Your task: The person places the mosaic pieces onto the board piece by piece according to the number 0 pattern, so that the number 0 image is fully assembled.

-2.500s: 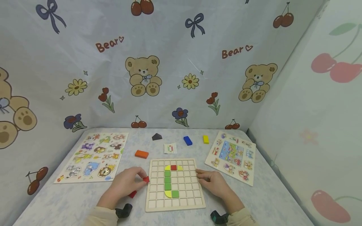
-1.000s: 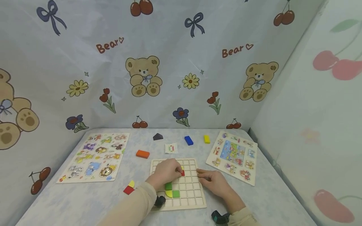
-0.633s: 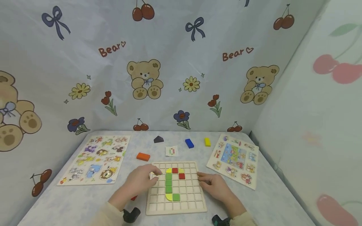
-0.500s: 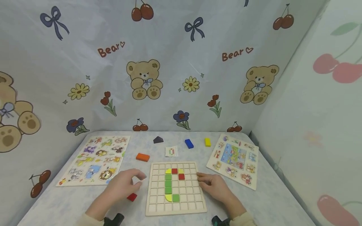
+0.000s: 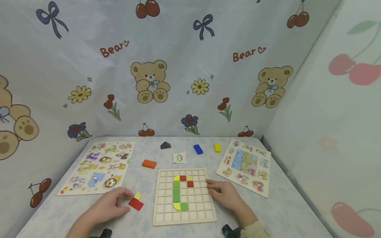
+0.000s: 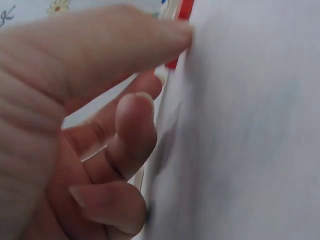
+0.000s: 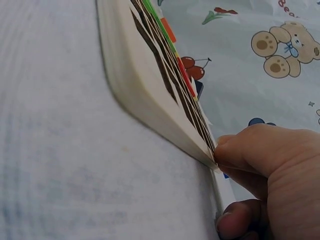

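My left hand (image 5: 108, 205) hovers low at the left, thumb and fingers parted in a loose curve, holding nothing. Right at its fingertips lie the red tiles (image 5: 136, 204) and a yellow rounded tile (image 5: 137, 196). In the left wrist view the thumb tip overlaps a red edge (image 6: 185, 10). The wooden grid board (image 5: 197, 211) lies in the middle, carrying green tiles (image 5: 176, 191), yellow rounded tiles and red tiles (image 5: 190, 184). My right hand (image 5: 225, 195) holds the board's right rim; in the right wrist view the thumb (image 7: 250, 150) meets its edge.
Behind the board lie an orange block (image 5: 149, 164), a dark block (image 5: 165, 145), a small pattern card (image 5: 179, 158), a blue block (image 5: 198, 149) and a yellow block (image 5: 217, 147). An animal puzzle board (image 5: 98, 165) lies left, another picture puzzle (image 5: 244, 165) right. Curtains enclose the table.
My left hand set a red tile on the board's upper right part, then drew back left to the loose red and yellow tiles. My right hand stayed at the rim.
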A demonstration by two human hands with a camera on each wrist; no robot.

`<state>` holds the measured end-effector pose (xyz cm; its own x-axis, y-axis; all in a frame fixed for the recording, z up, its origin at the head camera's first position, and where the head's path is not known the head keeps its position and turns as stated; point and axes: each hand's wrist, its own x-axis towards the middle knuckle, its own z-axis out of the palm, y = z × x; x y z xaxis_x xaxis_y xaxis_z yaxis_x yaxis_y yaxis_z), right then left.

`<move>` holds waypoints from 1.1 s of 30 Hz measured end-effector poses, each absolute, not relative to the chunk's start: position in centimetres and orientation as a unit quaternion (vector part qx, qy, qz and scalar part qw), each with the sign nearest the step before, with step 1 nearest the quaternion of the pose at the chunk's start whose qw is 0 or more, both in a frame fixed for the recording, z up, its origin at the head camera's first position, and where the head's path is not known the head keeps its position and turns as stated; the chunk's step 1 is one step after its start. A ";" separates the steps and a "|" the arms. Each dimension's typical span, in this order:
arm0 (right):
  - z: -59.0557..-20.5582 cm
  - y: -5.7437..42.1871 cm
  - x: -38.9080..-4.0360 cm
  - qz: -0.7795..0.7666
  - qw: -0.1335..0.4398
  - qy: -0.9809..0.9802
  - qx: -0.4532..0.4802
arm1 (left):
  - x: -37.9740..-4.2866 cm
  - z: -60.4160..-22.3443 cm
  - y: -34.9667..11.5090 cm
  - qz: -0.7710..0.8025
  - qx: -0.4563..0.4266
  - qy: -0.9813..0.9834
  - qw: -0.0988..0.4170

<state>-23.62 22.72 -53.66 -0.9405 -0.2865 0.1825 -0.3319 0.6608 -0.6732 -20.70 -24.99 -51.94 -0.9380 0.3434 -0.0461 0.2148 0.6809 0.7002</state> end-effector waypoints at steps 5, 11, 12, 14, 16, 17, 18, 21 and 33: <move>-53.6 22.6 -23.6 0.377 0.031 -0.911 0.163 | -21.0 -52.5 -24.3 0.360 0.178 0.914 0.052; -53.5 22.6 -23.4 0.379 0.035 -0.910 0.163 | -21.2 -53.1 -23.7 0.332 0.166 0.928 0.020; -53.6 22.6 -23.4 0.379 0.035 -0.910 0.163 | -21.2 -53.2 -23.7 0.332 0.162 0.929 0.019; -53.7 22.6 -23.4 0.378 0.034 -0.911 0.164 | -21.1 -53.2 -23.9 0.336 0.154 0.929 0.025; -53.7 22.6 -23.4 0.378 0.031 -0.911 0.162 | -21.1 -53.1 -23.9 0.343 0.146 0.927 0.034; -53.8 22.6 -23.4 0.378 0.031 -0.911 0.162 | -21.1 -53.0 -23.9 0.345 0.142 0.927 0.038; -53.8 22.7 -23.4 0.378 0.030 -0.911 0.161 | -21.0 -52.9 -23.9 0.346 0.139 0.927 0.040; -53.9 22.6 -23.5 0.380 0.025 -0.911 0.159 | -20.7 -52.4 -23.6 0.345 0.129 0.929 0.034; -53.8 22.6 -23.6 0.376 0.021 -0.913 0.160 | -21.0 -48.3 -15.9 0.328 0.173 0.928 0.035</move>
